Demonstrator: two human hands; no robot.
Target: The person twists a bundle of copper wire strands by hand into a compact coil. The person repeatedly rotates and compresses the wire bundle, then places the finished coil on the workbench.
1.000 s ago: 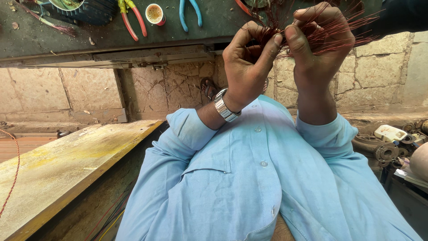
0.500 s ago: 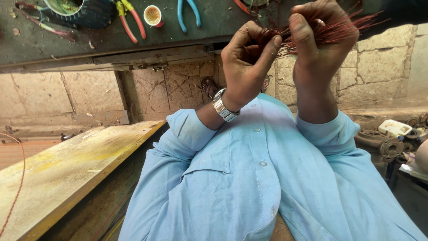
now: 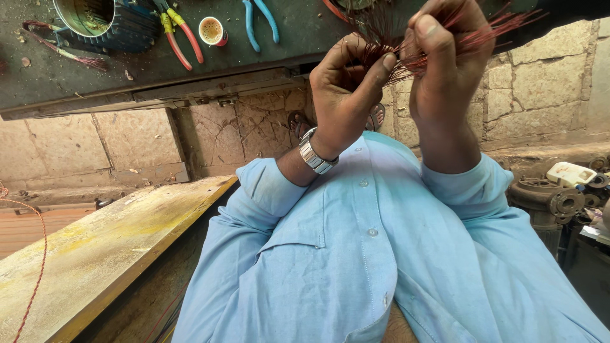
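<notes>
A dark, gritty tabletop point(image 3: 95, 70) runs along the top of the view, above cracked stone blocks and a yellow-stained wooden plank point(image 3: 108, 254). On the tabletop lie two pairs of pliers, one with red-and-yellow handles point(image 3: 178, 35) and one with blue handles point(image 3: 259, 24), a small round paper cup point(image 3: 213, 30) of brown liquid, and a ribbed motor housing point(image 3: 105, 22). Both hands are raised before the light blue shirt. The left hand point(image 3: 346, 95), with a metal-link watch point(image 3: 314, 154) at the wrist, has its grip closed on a bundle of thin reddish copper wires point(image 3: 406, 60). The right hand point(image 3: 445, 70) pinches the same stiff, splayed strands just beside it.
</notes>
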